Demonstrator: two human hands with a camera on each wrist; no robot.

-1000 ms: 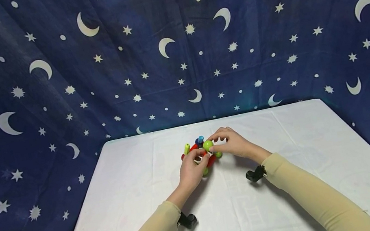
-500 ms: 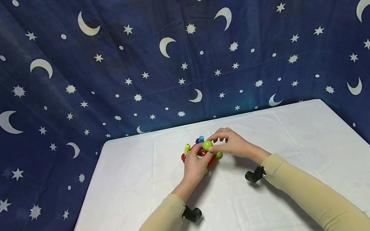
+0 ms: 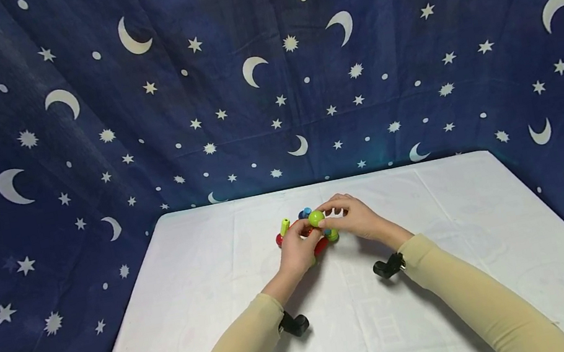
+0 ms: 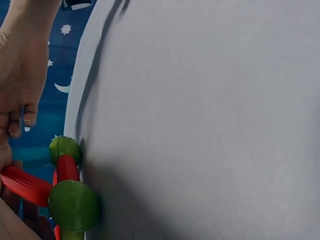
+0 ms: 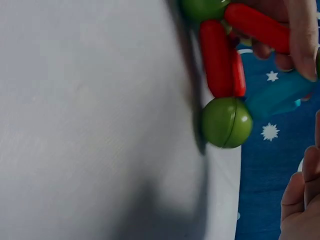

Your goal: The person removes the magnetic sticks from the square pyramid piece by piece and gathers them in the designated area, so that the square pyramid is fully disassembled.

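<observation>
Got green ball (image 3: 316, 218) pinched in right hand (image 3: 355, 218), red rod (image 5: 257, 26) gripped in left hand (image 3: 296, 253). Got toy (image 3: 322, 245) sitting far-middle on table (image 3: 425, 314), yellow rod (image 3: 284, 226) poking up left.

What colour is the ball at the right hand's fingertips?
Lime green; the ball shows best in the head view.

From above and behind my hands, well back, my head camera faces forward and down over both my left hand (image 3: 296, 253) and right hand (image 3: 357, 218). My left wrist camera (image 3: 294, 325) and right wrist camera (image 3: 388, 266) look forward from close behind, turned sideways; both share the green balls (image 5: 226, 123) and red rods (image 5: 216, 59) between my hands.
</observation>
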